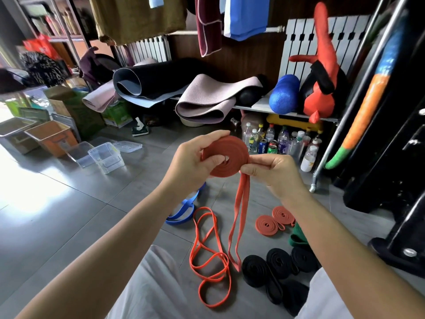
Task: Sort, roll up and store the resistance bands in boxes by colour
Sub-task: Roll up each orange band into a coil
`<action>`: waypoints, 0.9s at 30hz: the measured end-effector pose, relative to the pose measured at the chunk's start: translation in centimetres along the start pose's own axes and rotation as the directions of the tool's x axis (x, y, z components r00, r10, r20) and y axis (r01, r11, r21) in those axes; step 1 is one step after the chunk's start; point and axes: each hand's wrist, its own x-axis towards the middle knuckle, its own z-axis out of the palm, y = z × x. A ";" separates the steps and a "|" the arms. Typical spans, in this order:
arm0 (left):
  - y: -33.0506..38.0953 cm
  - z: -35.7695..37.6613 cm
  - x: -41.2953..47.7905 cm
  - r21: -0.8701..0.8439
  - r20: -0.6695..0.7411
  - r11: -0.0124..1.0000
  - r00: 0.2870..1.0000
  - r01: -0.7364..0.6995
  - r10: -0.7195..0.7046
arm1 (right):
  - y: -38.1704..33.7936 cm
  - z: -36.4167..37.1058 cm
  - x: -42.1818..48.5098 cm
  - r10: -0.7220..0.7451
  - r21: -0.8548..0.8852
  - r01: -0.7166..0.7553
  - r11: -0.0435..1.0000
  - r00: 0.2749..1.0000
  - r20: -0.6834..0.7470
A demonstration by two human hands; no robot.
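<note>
So that it cannot unwind, the half-rolled flat orange rubber resistance band (232,148) is held above the floor (92,203), left hand (190,162) clamping the coil, right hand (276,173) in a pinching grip on its tail.

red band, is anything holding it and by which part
Both hands hold the red band: the left hand grips the rolled coil, and the right hand pinches the loose tail at the coil's edge.
</note>
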 end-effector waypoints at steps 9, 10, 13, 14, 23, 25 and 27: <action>-0.3 0.7 -0.1 0.325 0.044 0.945 0.997 0.045 -0.063 | -0.1 -0.5 0.2 -0.004 -0.042 0.006 0.999 1.000 0.030; -0.2 0.4 -0.1 0.495 0.116 0.869 0.992 -0.020 -0.044 | 0.0 -0.6 0.2 0.012 -0.076 -0.008 0.997 0.998 0.058; 0.3 0.3 0.1 0.666 0.397 0.697 0.917 -0.265 -0.031 | 0.3 -0.5 0.2 0.039 -0.225 -0.009 0.974 0.991 0.131; 0.6 0.4 0.2 0.694 0.464 0.647 0.883 -0.315 -0.068 | 0.4 -0.4 0.2 0.037 -0.247 -0.001 0.969 0.990 0.138; -1.1 -0.4 -0.1 0.526 0.275 0.809 0.953 -0.262 0.130 | 1.3 -0.4 -1.0 0.061 -0.098 -0.053 0.994 0.995 0.083; -1.0 -0.4 -0.2 0.469 0.184 0.856 0.972 -0.219 0.148 | 1.5 -0.3 -1.1 0.055 -0.070 -0.051 0.996 0.997 0.053; -0.7 -0.2 -0.4 0.351 0.081 0.922 0.986 -0.162 0.143 | 1.5 -0.2 -1.0 0.056 -0.018 -0.056 0.998 0.998 0.013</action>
